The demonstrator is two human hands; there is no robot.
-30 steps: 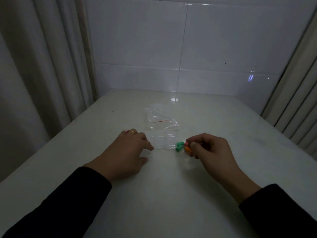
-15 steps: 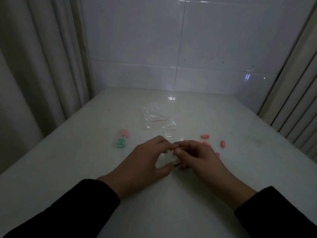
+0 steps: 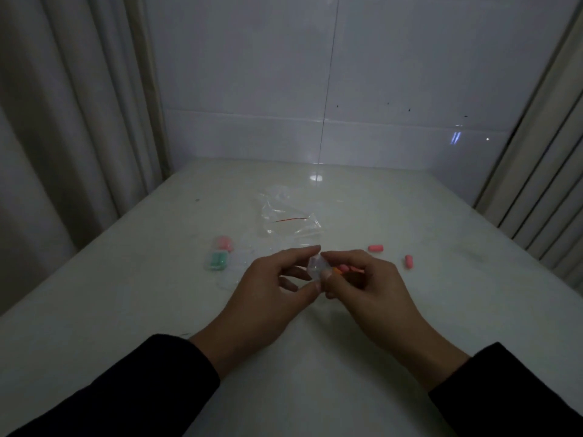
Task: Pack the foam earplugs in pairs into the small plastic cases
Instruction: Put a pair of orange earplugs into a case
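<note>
Both forearms enter from the lower edge of the head view, each in a dark sleeve ending at the wrist, and converge toward the centre. The left hand [image 3: 271, 288] is raised slightly, back toward the camera, with index finger and thumb curled forward and pinching a small clear plastic case [image 3: 317, 268] at its top and bottom. Its other fingers are loosely bent beneath. The right hand [image 3: 362, 285] meets it from the opposite side, fingers curled inward, thumb and forefinger pinching the same case. The fingertips of the two hands nearly touch. Both wrists are held roughly straight.
</note>
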